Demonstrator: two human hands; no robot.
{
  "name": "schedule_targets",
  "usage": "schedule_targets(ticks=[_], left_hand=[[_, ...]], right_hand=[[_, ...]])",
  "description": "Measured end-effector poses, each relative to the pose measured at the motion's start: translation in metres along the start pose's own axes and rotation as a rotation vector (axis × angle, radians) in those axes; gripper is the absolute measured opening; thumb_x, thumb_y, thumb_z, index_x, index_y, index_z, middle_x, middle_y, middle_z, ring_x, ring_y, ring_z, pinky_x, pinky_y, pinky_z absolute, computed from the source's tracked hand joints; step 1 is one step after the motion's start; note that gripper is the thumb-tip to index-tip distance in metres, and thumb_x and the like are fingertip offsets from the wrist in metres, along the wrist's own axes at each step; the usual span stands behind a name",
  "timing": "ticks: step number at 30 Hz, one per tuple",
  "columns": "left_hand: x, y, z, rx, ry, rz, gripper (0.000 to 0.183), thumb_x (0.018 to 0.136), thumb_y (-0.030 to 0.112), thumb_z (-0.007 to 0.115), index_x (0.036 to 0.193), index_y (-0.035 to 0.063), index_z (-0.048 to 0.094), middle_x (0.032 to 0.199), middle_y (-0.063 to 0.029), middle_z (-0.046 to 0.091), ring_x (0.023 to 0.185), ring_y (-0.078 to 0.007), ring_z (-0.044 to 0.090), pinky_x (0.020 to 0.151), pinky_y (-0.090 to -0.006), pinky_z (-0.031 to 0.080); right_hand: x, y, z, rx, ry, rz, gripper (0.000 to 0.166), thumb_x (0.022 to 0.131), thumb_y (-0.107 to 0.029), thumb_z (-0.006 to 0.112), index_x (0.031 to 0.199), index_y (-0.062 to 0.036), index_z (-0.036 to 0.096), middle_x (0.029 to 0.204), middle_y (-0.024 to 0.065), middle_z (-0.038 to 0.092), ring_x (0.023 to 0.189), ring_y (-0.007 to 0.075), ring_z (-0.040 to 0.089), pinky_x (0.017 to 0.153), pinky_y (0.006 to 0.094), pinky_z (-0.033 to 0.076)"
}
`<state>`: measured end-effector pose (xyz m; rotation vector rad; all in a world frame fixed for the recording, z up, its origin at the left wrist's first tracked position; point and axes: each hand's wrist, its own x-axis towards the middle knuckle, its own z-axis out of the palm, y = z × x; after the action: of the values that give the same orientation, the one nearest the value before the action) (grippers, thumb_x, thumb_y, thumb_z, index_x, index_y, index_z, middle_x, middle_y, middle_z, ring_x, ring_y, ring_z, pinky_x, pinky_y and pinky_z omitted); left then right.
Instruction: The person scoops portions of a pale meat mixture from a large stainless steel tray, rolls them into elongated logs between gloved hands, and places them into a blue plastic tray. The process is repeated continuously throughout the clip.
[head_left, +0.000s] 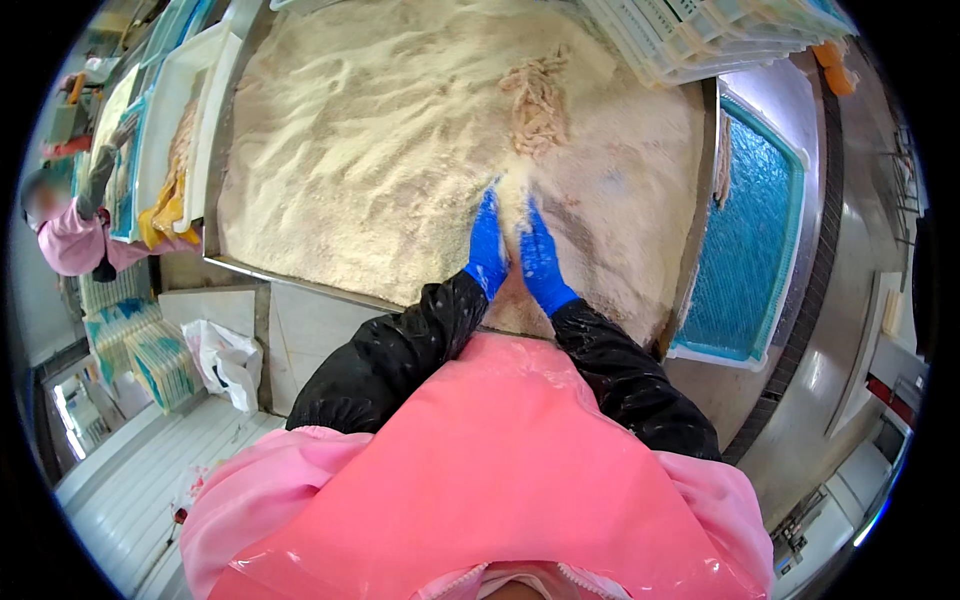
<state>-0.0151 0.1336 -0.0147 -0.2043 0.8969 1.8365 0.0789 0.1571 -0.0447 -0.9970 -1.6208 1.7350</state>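
My left hand (489, 244) and my right hand (541, 255), both in blue gloves dusted with crumbs, point forward over a wide metal-edged tray (300, 283). Their palms face each other, a narrow gap apart, with straight fingers. Pale breading crumbs (514, 191) lie heaped between and just past the fingertips; whether the palms bear any of them is unclear. Beyond that heap, a cluster of coated pale strips, seemingly raw meat or seafood (538, 112), rests on the crumb bed (352, 165). Neither hand touches the strips.
On the right stands a blue mesh-bottomed tray (750, 247) with a few strips at its left edge. Stacked translucent crates (697, 37) overhang the far right corner. Left are a white bin (169, 120) of strips and a co-worker in pink (75, 236). A white plastic bag (225, 364) lies lower left.
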Motion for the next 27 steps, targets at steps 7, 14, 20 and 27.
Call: schedule_targets(ticks=[7, 14, 20, 27], left_hand=[[-0.029, 0.007, -0.04, -0.117, -0.069, -0.081, 0.047, 0.102, 0.037, 0.033, 0.137, 0.0078, 0.043, 0.14, -0.0093, 0.045, 0.119, -0.0202, 0.048, 0.104, -0.0338, 0.037], [-0.031, -0.015, -0.051, -0.132, -0.403, -0.254, 0.053, 0.097, 0.05, 0.038, 0.131, 0.0111, 0.048, 0.13, -0.0111, 0.052, 0.114, -0.0236, 0.053, 0.1, -0.0364, 0.042], [-0.045, -0.012, 0.012, -0.139, -0.342, -0.37, 0.057, 0.093, 0.058, 0.042, 0.122, 0.01, 0.054, 0.118, -0.0124, 0.059, 0.101, -0.0258, 0.058, 0.09, -0.0371, 0.048], [-0.057, -0.002, 0.015, -0.227, -0.092, -0.583, 0.068, 0.093, 0.064, 0.034, 0.134, 0.0116, 0.045, 0.126, -0.0127, 0.053, 0.106, -0.0272, 0.055, 0.094, -0.0402, 0.044]], right_hand=[[0.002, 0.0, -0.04, -1.003, -0.004, -0.23, 0.06, 0.092, -0.028, 0.045, 0.147, -0.0098, 0.028, 0.154, 0.0141, 0.022, 0.142, 0.0321, 0.017, 0.112, 0.0529, 0.01], [-0.011, -0.047, 0.001, -0.66, -0.254, -0.382, 0.058, 0.092, -0.035, 0.049, 0.143, -0.0098, 0.038, 0.148, 0.0154, 0.034, 0.137, 0.0368, 0.026, 0.111, 0.0544, 0.013], [-0.023, 0.029, 0.002, -0.677, 0.032, -0.093, 0.061, 0.09, -0.037, 0.048, 0.144, -0.0123, 0.035, 0.15, 0.0139, 0.032, 0.14, 0.0323, 0.021, 0.111, 0.0546, 0.011], [-0.034, -0.026, -0.062, -0.64, 0.034, -0.051, 0.036, 0.087, -0.023, 0.059, 0.12, -0.0104, 0.059, 0.118, 0.0124, 0.059, 0.116, 0.0313, 0.05, 0.101, 0.0428, 0.032]])
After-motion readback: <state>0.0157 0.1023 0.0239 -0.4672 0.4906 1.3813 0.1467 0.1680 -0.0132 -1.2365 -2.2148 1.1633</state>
